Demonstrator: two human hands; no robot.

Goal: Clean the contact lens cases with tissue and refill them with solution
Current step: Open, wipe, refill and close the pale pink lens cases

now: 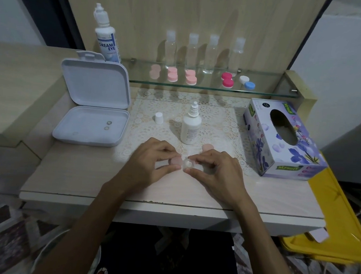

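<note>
— What are the hands doing?
— Both hold one lens case [185,164] just above the worktop [171,192]: the left hand [152,162] pinches its pink cap, the right hand [212,171] grips the clear cup.
— And behind?
— An uncapped bottle [190,128], its cap [159,118] beside it, a tissue box [281,141] to the right; more cases [200,78] on the glass shelf [264,91].

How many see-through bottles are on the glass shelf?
4, in a row at the back of the shelf: first, second, third and fourth from the left. None seems hidden.
</note>
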